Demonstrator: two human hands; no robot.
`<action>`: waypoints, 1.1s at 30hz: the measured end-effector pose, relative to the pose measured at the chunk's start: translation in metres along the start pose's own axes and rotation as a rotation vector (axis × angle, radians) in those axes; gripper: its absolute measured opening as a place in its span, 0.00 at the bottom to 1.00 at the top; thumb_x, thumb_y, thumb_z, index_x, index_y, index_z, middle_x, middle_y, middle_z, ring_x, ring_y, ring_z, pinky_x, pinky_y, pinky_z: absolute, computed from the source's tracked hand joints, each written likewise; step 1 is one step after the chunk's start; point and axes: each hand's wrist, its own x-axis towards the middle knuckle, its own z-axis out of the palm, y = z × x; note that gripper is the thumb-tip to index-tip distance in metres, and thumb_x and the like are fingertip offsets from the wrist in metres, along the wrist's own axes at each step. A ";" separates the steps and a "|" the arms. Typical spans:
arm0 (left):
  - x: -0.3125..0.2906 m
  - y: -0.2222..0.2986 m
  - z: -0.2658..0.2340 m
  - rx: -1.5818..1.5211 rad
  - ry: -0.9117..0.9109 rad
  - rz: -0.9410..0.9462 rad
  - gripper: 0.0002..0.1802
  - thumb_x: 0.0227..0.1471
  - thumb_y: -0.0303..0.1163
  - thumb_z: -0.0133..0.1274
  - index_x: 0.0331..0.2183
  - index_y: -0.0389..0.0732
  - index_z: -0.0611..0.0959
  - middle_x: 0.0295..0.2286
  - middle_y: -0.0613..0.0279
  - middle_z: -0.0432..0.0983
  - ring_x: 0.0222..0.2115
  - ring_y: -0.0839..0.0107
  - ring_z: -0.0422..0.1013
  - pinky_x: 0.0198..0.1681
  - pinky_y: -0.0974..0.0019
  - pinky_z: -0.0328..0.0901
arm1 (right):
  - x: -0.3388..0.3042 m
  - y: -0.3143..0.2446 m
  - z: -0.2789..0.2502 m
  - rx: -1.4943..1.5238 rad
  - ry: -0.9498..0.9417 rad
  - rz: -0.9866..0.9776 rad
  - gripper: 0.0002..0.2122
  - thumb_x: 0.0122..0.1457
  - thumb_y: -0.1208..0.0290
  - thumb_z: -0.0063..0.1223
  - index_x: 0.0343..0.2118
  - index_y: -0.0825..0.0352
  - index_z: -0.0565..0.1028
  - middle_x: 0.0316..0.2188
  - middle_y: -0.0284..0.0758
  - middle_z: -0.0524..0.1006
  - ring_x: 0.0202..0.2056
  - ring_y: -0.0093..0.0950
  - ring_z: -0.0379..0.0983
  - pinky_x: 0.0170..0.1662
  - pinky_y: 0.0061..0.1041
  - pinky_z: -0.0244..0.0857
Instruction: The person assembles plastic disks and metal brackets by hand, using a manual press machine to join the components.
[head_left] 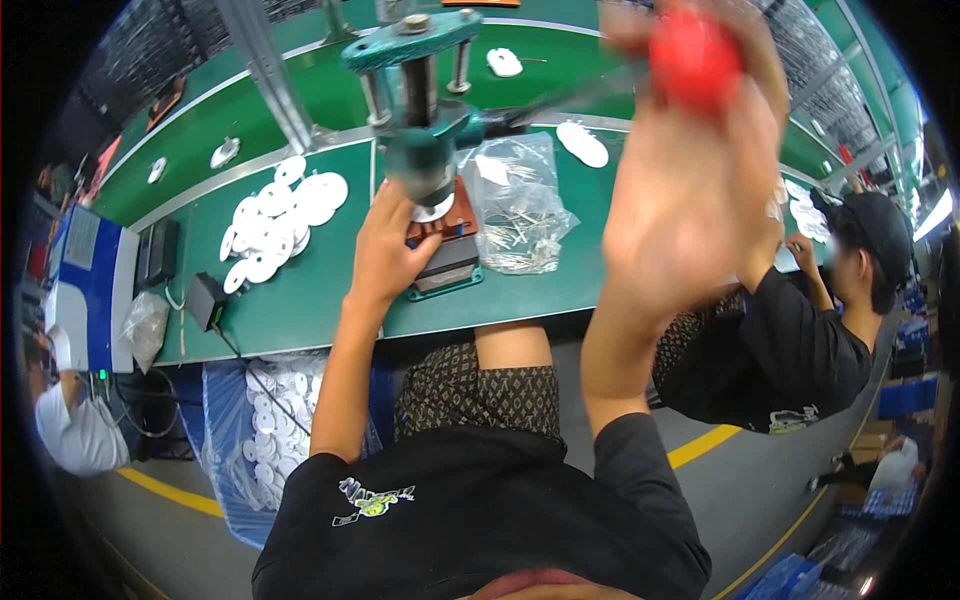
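Right hand (685, 190), raised and motion-blurred, is closed around the red ball knob (695, 62) at the end of the press lever (590, 95). Below table level, left side: blue-lined bin (222, 425) of white discs. Left hand (388, 250) lies at the fixture (457, 222), thumb and fingers apart; fingertips partly covered by the press head, so whether they pinch cannot be told. White piece (434, 212) sits in the fixture, directly beneath the head of the green press (420, 50). Clear bag of thin metal pins (515, 210) just right of it; loose white discs (275, 220) heaped leftward. Beyond, white parts rest on a green conveyor (570, 88).
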 end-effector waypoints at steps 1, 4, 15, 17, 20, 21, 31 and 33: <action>0.000 0.001 0.000 0.079 0.034 0.093 0.26 0.39 0.27 0.64 0.43 0.33 0.78 0.48 0.46 0.72 0.55 0.46 0.66 0.62 0.50 0.58 | 0.013 0.015 0.004 -0.096 -0.071 -0.012 0.12 0.65 0.68 0.42 0.43 0.72 0.60 0.44 0.48 0.69 0.47 0.41 0.62 0.54 0.41 0.55; -0.009 0.019 -0.011 0.085 0.111 0.218 0.21 0.38 0.27 0.65 0.38 0.35 0.81 0.40 0.51 0.78 0.47 0.50 0.73 0.58 0.49 0.64 | 0.010 0.019 0.009 -0.094 -0.161 0.233 0.31 0.63 0.73 0.49 0.63 0.77 0.47 0.61 0.57 0.61 0.65 0.49 0.56 0.67 0.46 0.47; -0.089 0.063 -0.016 -0.972 -0.076 -0.659 0.20 0.66 0.39 0.46 0.45 0.31 0.80 0.42 0.58 0.78 0.43 0.72 0.73 0.49 0.68 0.65 | -0.181 0.012 -0.032 -0.681 -0.512 0.262 0.24 0.39 0.73 0.74 0.41 0.65 0.74 0.54 0.46 0.71 0.55 0.46 0.68 0.57 0.41 0.62; -0.059 0.057 -0.030 -0.478 0.039 -0.300 0.17 0.64 0.37 0.45 0.43 0.35 0.82 0.47 0.50 0.77 0.52 0.57 0.70 0.57 0.57 0.61 | -0.165 0.027 -0.062 -0.793 -0.329 0.339 0.23 0.40 0.76 0.73 0.41 0.66 0.74 0.54 0.47 0.71 0.55 0.43 0.69 0.58 0.38 0.62; -0.042 0.012 -0.061 0.332 0.216 -0.217 0.09 0.57 0.29 0.53 0.39 0.38 0.82 0.47 0.50 0.74 0.57 0.50 0.63 0.60 0.51 0.56 | -0.131 0.090 -0.136 -0.879 0.054 0.509 0.20 0.46 0.77 0.69 0.42 0.68 0.73 0.54 0.45 0.72 0.54 0.36 0.69 0.57 0.31 0.62; -0.034 -0.002 -0.064 0.355 0.156 -0.246 0.14 0.55 0.27 0.55 0.45 0.38 0.80 0.53 0.48 0.68 0.60 0.48 0.58 0.62 0.50 0.55 | -0.123 0.113 -0.176 -0.840 0.163 0.675 0.20 0.46 0.74 0.69 0.41 0.69 0.73 0.52 0.45 0.73 0.52 0.38 0.71 0.55 0.32 0.63; -0.025 -0.123 -0.040 0.640 -0.012 -0.173 0.26 0.51 0.32 0.60 0.51 0.36 0.75 0.56 0.47 0.65 0.62 0.48 0.55 0.67 0.46 0.44 | -0.142 0.194 -0.249 -1.061 -0.103 0.747 0.21 0.41 0.70 0.71 0.39 0.68 0.75 0.48 0.44 0.78 0.48 0.43 0.75 0.52 0.36 0.68; -0.024 -0.125 -0.039 0.583 0.040 -0.181 0.20 0.53 0.33 0.59 0.47 0.37 0.78 0.52 0.51 0.70 0.58 0.51 0.61 0.67 0.45 0.46 | -0.138 0.192 -0.247 -1.086 -0.142 0.726 0.20 0.41 0.68 0.72 0.37 0.66 0.76 0.49 0.44 0.77 0.49 0.43 0.74 0.54 0.37 0.66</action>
